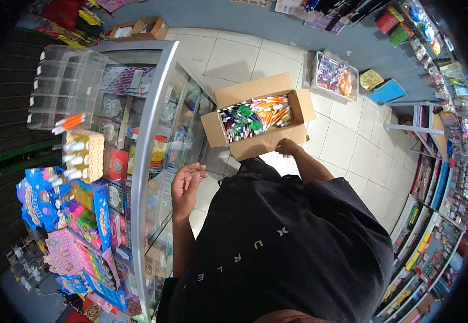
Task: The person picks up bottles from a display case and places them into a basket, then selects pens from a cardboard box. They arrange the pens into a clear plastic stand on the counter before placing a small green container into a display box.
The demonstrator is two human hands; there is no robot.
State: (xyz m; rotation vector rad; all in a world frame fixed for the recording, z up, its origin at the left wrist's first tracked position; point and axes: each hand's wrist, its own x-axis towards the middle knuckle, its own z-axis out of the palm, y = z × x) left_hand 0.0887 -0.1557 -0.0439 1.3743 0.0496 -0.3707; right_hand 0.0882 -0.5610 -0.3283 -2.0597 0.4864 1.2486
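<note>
An open cardboard box (269, 141) sits on the floor in front of me, its flaps folded out. Inside lie many pens or markers (263, 116) in orange, white and dark blue, along with shiny green plastic-looking pieces (245, 111). My right hand (287, 147) is at the near flap with its fingers curled in; whether it grips the flap or something small is hidden. Beside the glass display case (161, 107), my left hand (188, 185) is raised, fingers stretched out and holding nothing.
On the case stand a clear divided organizer (64, 89), orange-and-white pens (69, 123), a holder with white-capped bottles (86, 156) and colourful toy packs (86, 215). A plastic bin of small packets (336, 78) is by the wall. Stocked shelves (427, 242) line the right.
</note>
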